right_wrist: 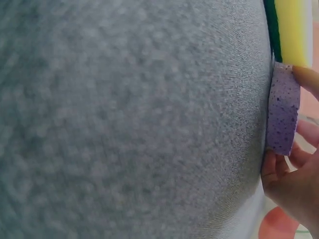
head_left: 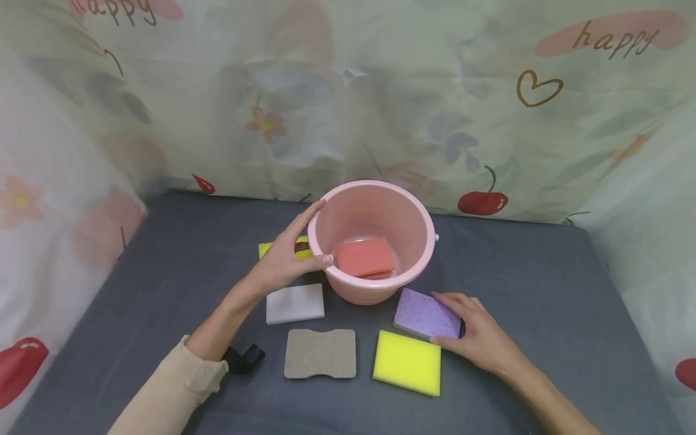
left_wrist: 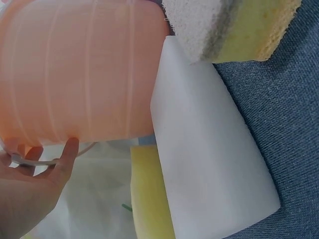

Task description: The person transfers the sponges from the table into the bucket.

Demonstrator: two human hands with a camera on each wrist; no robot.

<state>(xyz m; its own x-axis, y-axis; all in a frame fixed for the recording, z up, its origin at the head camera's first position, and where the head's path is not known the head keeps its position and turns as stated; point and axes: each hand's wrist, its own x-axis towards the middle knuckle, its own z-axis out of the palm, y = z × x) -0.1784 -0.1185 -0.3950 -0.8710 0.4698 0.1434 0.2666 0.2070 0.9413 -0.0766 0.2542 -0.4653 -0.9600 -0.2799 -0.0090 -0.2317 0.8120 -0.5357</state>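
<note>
Left hand [head_left: 280,261]: pinches round pink plastic bucket [head_left: 364,294], between hands | right hand [head_left: 481,335]: pinches porous purple rectangular sponge [head_left: 426,313], whether lifted unclear

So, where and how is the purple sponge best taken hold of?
The purple sponge is a flat block, so probably pinch its two long edges near the right end, coming from the right, as the right hand does: the pink bucket stands by its far left corner, the front yellow sponge close on its near side.

Head view, high, facing forward and down; close wrist views, sharing with it bucket [head_left: 375,211] (left), purple sponge [head_left: 426,314] (right).
</note>
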